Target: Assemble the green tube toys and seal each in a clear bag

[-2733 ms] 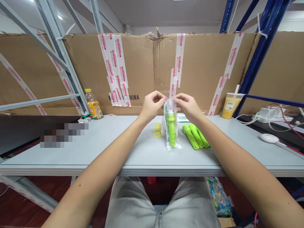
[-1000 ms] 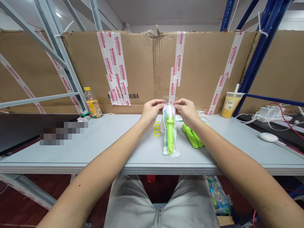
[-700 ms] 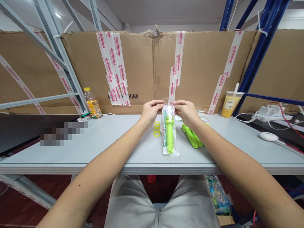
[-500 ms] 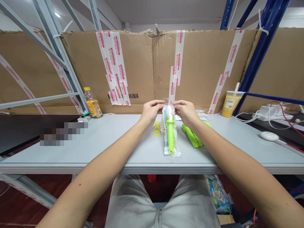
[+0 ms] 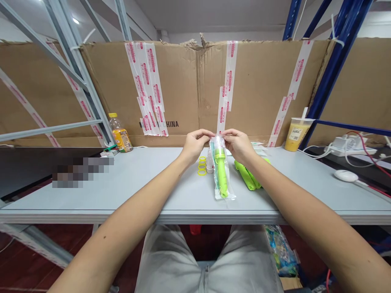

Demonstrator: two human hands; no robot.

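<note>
A tall cardboard panel (image 5: 259, 81) with strips of red-and-white tape stands behind the pale grey counter (image 5: 122, 191). At the middle of the counter, a long, narrow clear packet (image 5: 231, 194) slants slightly, its upper end at the two hands and its lower end towards the front edge. Inside it lies a bright green tube (image 5: 221, 171), ribbed near a clear top section and slimmer below, with a pale teal strip along its left side. The left hand (image 5: 193, 147) and right hand (image 5: 240, 146) face each other across the packet's top, forearms reaching in from either side and wrists angled inward; the fingers of each are pinched together on the film there, nearly meeting. A cup of yellow drink (image 5: 295, 137) stands at the far right and a yellow-capped bottle (image 5: 122, 141) at the far left. Soft-looking green pieces (image 5: 246, 176) lie beneath the right forearm, partly hidden. Just left of the packet are clear plastic pieces (image 5: 209, 166) and, smallest, a row of yellow rings (image 5: 202, 175).
</note>
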